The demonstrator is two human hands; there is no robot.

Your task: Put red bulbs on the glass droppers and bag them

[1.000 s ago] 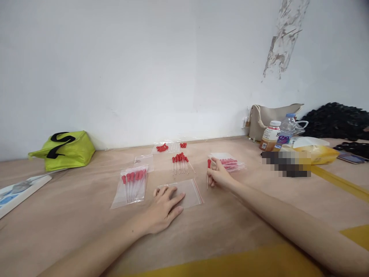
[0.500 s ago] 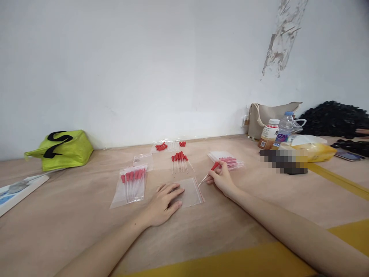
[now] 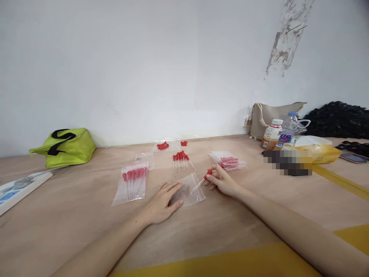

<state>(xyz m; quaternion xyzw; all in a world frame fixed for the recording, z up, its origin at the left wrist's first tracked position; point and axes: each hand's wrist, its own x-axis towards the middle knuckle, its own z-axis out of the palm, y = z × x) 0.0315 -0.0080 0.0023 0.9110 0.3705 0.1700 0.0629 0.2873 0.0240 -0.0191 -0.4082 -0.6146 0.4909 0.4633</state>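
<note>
My right hand (image 3: 222,181) pinches a dropper (image 3: 208,175) by its red bulb. The dropper's clear glass tube slants down to the left, and its tip is at the mouth of a clear zip bag (image 3: 191,192); part of the tube lies across or inside that end. Flat on the left part of this bag rests my left hand (image 3: 164,202), fingers stretched out. Beyond the bag, several red-bulbed droppers (image 3: 180,161) lie side by side. To the left sits a filled zip bag (image 3: 131,184) with several droppers in it.
A stack of filled bags (image 3: 227,159) lies at the right. Loose red bulbs (image 3: 163,146) sit near the wall. A lime-green bag (image 3: 69,146) stands far left, beside a white tray (image 3: 25,190). Bottles (image 3: 272,134), a beige bag (image 3: 259,115) and a yellow packet (image 3: 325,152) stand at right.
My right hand has moved left, carrying the dropper's tip over or into the bag's mouth. The bag's open end has lifted slightly. My left hand stays on the bag.
</note>
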